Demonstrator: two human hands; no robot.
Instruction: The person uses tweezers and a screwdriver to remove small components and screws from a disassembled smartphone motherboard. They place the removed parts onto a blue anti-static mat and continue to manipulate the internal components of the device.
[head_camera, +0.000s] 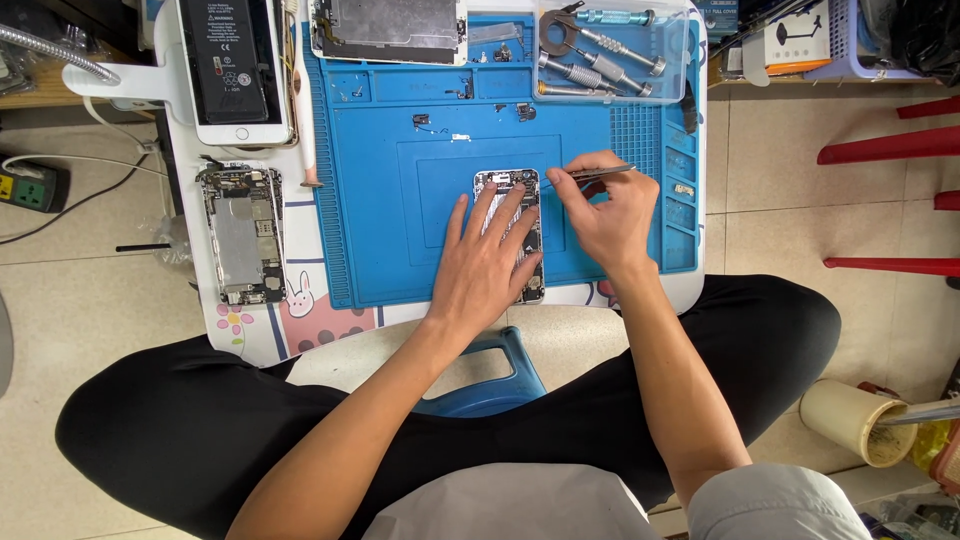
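Opened phone (527, 190): lies face-down, back exposed, on the raised centre of the blue repair mat (400, 250), directly under both hands.
Right hand (605, 212): fingers pressed together around slim metal tweezers (590, 174), whose tips point left to the phone's upper right corner; whether they hold a part is too small to tell.
Left hand (482, 268): flat and spread, fingers splayed over the phone's lower body, pinning it to the mat.
Doing it well: judging by the pose, the left palm should keep firm, even pressure so the shell cannot slide, while the tweezers work lightly and at a shallow angle near the delicate boards.
Just beyond the tips: tiny screws and brackets (440, 125) lie loose on the mat.
Farther up: a clear tray of screwdrivers (600, 50).
Left of the left hand: a second gutted phone (241, 235), and above it a white phone (235, 70) lying open.
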